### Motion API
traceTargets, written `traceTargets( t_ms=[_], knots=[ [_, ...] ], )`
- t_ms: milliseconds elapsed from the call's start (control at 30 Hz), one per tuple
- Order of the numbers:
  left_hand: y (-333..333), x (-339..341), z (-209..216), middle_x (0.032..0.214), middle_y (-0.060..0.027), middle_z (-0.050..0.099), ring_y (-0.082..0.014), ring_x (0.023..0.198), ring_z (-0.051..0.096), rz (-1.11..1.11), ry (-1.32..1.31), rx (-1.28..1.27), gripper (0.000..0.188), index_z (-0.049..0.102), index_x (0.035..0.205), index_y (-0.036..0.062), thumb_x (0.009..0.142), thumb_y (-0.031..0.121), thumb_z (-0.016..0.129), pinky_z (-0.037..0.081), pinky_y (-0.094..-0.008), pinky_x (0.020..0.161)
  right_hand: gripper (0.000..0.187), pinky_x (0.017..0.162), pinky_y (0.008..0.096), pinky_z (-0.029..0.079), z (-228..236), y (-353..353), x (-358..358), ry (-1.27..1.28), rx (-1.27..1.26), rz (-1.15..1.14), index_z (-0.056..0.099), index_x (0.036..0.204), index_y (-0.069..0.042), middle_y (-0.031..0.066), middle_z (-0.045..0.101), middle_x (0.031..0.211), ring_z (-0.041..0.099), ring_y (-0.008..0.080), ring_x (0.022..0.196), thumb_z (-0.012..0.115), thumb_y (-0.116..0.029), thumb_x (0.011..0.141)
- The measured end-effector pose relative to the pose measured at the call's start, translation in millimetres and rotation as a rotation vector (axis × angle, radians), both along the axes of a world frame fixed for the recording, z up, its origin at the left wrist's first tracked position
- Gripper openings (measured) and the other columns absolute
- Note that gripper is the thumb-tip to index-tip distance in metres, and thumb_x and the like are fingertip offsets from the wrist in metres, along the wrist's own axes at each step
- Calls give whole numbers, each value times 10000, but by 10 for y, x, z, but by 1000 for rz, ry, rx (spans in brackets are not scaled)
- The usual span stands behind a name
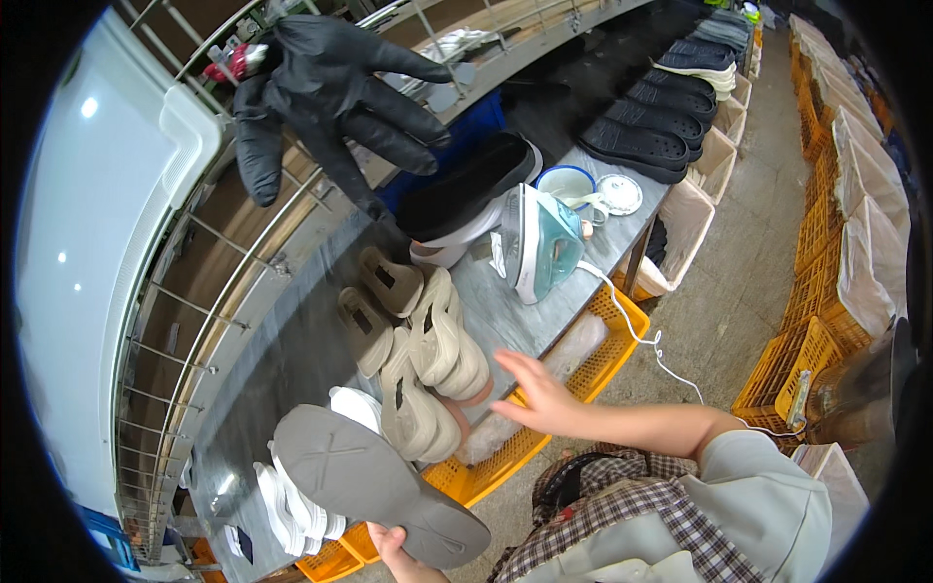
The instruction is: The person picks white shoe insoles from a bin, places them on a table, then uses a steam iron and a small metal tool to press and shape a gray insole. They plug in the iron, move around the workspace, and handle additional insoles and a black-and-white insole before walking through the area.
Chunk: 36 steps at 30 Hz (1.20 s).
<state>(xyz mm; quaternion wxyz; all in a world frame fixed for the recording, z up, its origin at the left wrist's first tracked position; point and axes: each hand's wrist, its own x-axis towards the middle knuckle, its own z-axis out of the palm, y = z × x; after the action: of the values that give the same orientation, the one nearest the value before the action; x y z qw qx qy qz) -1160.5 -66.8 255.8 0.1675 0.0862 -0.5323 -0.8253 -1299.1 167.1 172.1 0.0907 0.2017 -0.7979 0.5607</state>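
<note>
My left hand (392, 552) grips a grey shoe sole (374, 476) near its lower end, with crossed lines on the face that shows. My right hand (535, 391) hovers at the table edge with its fingers stretched apart and nothing in them. Close to those fingertips lie beige shoe soles (434, 335), stacked in pairs. Beside them rest two taupe pieces (364, 330) with dark patches, shaped like shoe insoles. White shoe soles (282, 510) stand to the left, partly covered by the grey sole.
A teal and white iron (549, 248) stands beyond the beige soles, its white cord running right. Behind it are a blue-rimmed cup (567, 183), a lid (619, 194) and black soles (637, 141). A black glove (340, 102) hangs on the wire rack. Yellow crates (622, 321) sit below.
</note>
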Motion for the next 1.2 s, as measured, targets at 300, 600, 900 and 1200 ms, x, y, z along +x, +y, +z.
traceTargets(
  t_ms=[300,600,900,1200],
  knots=[
    [-51,15,248,1224,-175,501,-332,1092,512,-14,-197,-28,736,382,1310,-12,633,149,622,428,-441,927,226,756,258,421,736,1773,-848,319,-211,-529,514,1027,-23,37,502,970,484,119,835,546,-13,803],
    [560,-202,184,1198,-181,520,-323,1065,528,198,-181,-75,666,403,1290,-15,675,113,626,451,-424,894,690,592,326,545,1202,1825,-3139,-577,133,-71,412,1226,68,216,566,1006,636,262,697,654,-404,785],
    [1269,-517,195,1202,-178,516,-315,1061,532,418,-257,-120,672,395,1297,-14,681,125,624,456,-416,889,390,421,318,522,1297,1724,-4290,-300,-35,239,555,945,98,173,585,750,572,222,462,654,-225,751],
    [1582,-551,170,1206,-175,511,-307,1056,536,515,-282,-144,678,386,1304,-14,687,136,623,461,-407,884,886,692,397,551,1147,1826,-4128,-557,575,344,297,1359,-21,227,515,1193,632,319,898,639,-548,735]
  ],
)
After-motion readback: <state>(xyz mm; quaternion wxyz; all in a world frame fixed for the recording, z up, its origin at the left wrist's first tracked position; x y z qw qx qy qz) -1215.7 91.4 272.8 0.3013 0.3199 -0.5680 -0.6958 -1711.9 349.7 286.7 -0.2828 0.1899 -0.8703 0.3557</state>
